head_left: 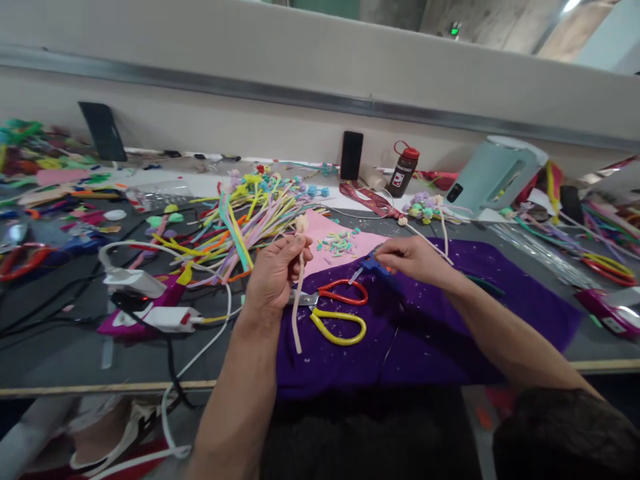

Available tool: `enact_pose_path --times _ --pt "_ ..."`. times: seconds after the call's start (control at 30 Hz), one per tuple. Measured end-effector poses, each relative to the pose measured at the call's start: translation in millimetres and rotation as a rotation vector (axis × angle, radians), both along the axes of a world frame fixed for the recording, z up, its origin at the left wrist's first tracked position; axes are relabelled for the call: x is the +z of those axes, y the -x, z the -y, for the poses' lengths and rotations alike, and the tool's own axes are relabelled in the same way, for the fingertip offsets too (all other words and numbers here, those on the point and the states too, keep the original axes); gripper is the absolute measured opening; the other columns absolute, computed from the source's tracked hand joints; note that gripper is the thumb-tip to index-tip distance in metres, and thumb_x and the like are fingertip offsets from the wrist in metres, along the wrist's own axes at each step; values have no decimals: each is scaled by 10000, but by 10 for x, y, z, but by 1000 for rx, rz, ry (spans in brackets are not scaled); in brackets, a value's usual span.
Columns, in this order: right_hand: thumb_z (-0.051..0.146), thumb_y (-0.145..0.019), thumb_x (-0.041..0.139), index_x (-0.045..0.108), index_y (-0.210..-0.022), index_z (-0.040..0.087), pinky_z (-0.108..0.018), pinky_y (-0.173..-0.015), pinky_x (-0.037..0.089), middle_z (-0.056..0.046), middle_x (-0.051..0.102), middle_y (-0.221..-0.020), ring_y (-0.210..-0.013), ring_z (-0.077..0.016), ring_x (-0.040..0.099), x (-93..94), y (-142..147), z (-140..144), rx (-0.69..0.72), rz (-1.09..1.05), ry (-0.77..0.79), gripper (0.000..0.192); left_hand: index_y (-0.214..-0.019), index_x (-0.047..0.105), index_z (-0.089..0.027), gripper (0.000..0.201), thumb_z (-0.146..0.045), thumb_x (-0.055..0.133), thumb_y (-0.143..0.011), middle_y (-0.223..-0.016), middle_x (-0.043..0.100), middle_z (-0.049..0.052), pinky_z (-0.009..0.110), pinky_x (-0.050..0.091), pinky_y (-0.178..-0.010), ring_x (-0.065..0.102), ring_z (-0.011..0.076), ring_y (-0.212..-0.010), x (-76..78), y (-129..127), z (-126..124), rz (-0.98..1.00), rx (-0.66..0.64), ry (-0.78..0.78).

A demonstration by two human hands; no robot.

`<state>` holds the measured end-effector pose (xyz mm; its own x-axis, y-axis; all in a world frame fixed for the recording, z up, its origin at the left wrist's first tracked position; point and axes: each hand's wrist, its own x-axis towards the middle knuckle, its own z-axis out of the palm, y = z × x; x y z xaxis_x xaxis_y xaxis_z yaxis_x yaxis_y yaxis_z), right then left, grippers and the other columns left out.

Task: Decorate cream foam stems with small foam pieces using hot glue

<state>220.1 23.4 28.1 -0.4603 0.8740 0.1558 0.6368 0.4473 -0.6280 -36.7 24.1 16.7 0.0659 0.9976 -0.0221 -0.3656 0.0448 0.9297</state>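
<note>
My left hand is clenched around a cream fuzzy pipe-cleaner stem with a small knotted bud, held upright above the purple felt sheet, while my right hand pinches a small blue-handled tool just beside the pink felt sheet. Just below and between both hands lie scissors with one red and one yellow loop handle, and a loose heap of multicoloured pipe cleaners crowds the space beyond my left hand. Left of that hand white chargers and tangled cables clutter the grey tabletop, whose near edge runs close under my forearms; the freest room is on the purple felt right of my right wrist.
</note>
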Motion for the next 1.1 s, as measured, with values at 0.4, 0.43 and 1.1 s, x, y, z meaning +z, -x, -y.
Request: enact_pose_path --times 0.4,0.43,1.1 --pt "517 -736 514 577 -978 149 -267 -629 378 -117 580 -975 -845 -228 557 -440 -44 109 -368 631 -76 445 -769 622 -112 251 -331 644 -649 -572 565 -23 125 225 -316 361 2 -351 -103 -237 2 -91 -145 37" --pt "470 -734 529 584 -963 154 -264 -630 377 -106 590 -957 -831 -221 561 -439 -50 84 -381 599 -63 394 -771 621 -115 249 -328 645 -645 -572 564 -26 122 225 -314 366 2 -352 -105 -229 -2 -79 -150 50" --pt "470 -807 406 569 -965 148 -295 -517 406 -50 558 -627 -519 -159 483 -188 312 608 -64 -728 165 394 -849 597 -128 237 -330 585 -725 -548 549 -25 125 244 -298 385 16 -342 -111 -213 61 116 -317 142"
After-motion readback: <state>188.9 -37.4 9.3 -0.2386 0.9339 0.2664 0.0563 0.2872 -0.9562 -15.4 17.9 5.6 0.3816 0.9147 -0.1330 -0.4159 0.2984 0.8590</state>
